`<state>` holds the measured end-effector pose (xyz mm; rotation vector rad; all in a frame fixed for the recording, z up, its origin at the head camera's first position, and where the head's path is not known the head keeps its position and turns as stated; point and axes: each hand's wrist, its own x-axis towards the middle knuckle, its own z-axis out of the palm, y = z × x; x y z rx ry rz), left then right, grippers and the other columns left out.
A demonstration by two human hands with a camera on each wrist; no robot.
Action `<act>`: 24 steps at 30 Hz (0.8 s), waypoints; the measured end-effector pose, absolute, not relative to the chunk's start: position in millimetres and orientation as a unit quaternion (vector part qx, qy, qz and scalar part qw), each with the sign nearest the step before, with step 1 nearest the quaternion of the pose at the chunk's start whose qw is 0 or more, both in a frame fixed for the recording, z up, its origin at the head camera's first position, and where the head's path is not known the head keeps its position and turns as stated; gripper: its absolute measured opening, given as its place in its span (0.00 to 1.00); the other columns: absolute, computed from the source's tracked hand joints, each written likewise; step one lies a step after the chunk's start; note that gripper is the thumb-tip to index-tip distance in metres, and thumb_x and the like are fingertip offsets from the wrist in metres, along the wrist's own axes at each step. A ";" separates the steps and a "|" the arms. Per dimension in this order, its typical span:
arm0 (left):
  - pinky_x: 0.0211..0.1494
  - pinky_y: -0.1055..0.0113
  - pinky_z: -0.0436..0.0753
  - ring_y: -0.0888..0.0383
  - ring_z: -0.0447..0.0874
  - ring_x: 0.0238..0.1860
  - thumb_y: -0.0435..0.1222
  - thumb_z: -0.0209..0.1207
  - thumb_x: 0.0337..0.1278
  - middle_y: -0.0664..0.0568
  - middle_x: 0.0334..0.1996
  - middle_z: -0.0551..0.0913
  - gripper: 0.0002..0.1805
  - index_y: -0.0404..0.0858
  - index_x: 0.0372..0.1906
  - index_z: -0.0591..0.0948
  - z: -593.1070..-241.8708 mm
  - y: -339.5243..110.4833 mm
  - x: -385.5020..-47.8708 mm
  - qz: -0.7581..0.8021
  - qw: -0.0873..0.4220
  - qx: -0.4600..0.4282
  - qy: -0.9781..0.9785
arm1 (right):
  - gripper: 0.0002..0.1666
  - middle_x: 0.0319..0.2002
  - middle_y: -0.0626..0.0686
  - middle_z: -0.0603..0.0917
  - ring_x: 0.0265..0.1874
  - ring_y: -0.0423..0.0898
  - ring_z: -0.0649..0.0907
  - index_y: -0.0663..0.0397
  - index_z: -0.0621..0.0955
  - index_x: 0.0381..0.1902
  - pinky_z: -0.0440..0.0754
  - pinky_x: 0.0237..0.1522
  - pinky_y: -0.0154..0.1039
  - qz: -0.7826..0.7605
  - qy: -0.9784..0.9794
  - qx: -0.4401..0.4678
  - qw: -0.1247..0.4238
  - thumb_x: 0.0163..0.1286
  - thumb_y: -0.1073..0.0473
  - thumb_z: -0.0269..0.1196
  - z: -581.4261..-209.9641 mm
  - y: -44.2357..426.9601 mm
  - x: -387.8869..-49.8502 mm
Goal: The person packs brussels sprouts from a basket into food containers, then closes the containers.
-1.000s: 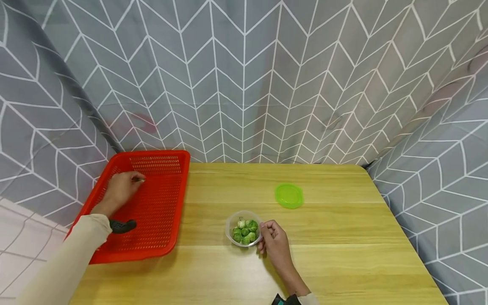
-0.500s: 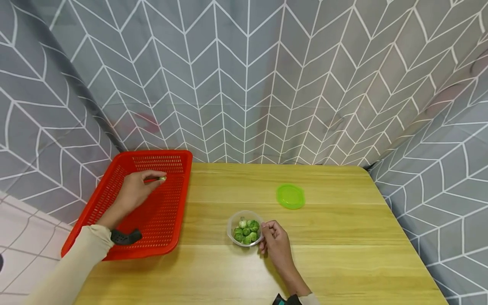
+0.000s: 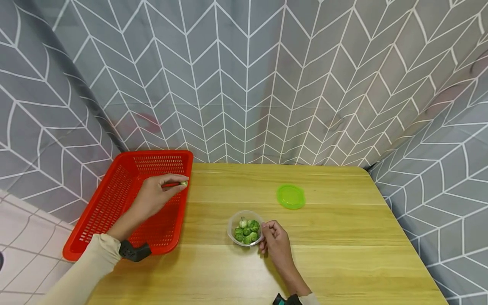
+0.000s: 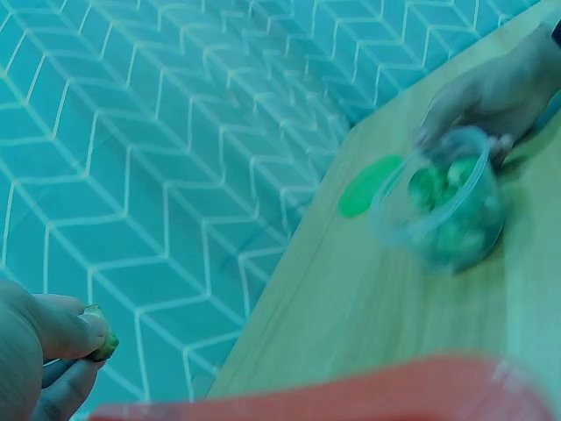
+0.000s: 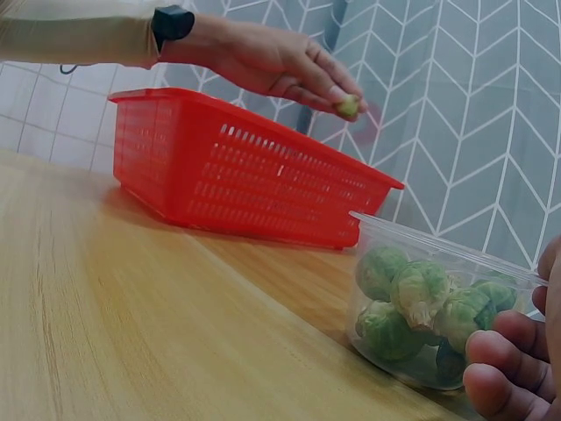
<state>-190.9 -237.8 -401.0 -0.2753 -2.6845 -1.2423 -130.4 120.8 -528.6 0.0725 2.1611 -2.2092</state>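
Note:
Above the right rim of the red basket (image 3: pixel 68 250), my left hand (image 3: pixel 158 195) pinches a small Brussels sprout (image 5: pixel 349 107) between thumb and fingertips. The sprout is held clear of the basket's edge, as the right wrist view shows. A round clear plastic container (image 3: pixel 230 224) stands on the table with several green Brussels sprouts (image 5: pixel 421 289) in it. At its right side my right hand (image 3: pixel 276 245) grips the rim between thumb and fingers. Part of the basket's inside is hidden behind my left arm.
A green lid (image 3: pixel 290 196) lies flat on the wooden table (image 3: pixel 343 237), behind and right of the container. A grey patterned curtain (image 3: pixel 244 84) hangs along the back and sides of the table.
My left hand has moved right with the sprout, from inside the basket to over its right rim. My right hand and the container have stayed in place.

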 end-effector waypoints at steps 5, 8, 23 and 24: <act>0.49 0.65 0.86 0.55 0.87 0.49 0.36 0.70 0.60 0.55 0.49 0.88 0.14 0.47 0.51 0.88 -402.1 -214.1 -183.3 -0.446 0.069 -0.121 -0.884 | 0.23 0.20 0.60 0.79 0.12 0.46 0.78 0.68 0.75 0.39 0.80 0.14 0.41 -0.713 0.701 0.018 0.018 0.77 0.48 0.60 -530.2 121.2 -129.8; 0.49 0.65 0.86 0.54 0.88 0.48 0.35 0.70 0.60 0.54 0.49 0.88 0.13 0.47 0.50 0.89 -405.7 -200.6 -180.0 -0.474 0.046 -0.133 -0.869 | 0.23 0.19 0.58 0.79 0.12 0.45 0.78 0.67 0.76 0.39 0.80 0.14 0.40 -0.714 0.700 0.018 0.016 0.76 0.48 0.60 -530.7 121.1 -129.6; 0.47 0.67 0.86 0.56 0.88 0.47 0.28 0.68 0.59 0.52 0.47 0.88 0.13 0.44 0.47 0.89 -432.3 -142.3 -174.7 -0.509 -0.007 -0.216 -0.833 | 0.22 0.22 0.64 0.80 0.13 0.46 0.78 0.69 0.75 0.41 0.80 0.15 0.40 -0.721 0.692 0.019 0.019 0.77 0.50 0.59 -528.0 121.4 -128.9; 0.47 0.67 0.86 0.56 0.88 0.47 0.28 0.68 0.59 0.51 0.47 0.89 0.13 0.43 0.47 0.89 -433.9 -139.1 -174.6 -0.509 -0.006 -0.222 -0.832 | 0.22 0.23 0.64 0.80 0.14 0.46 0.78 0.69 0.75 0.41 0.81 0.15 0.41 -0.722 0.691 0.019 0.020 0.77 0.50 0.59 -527.9 121.4 -128.9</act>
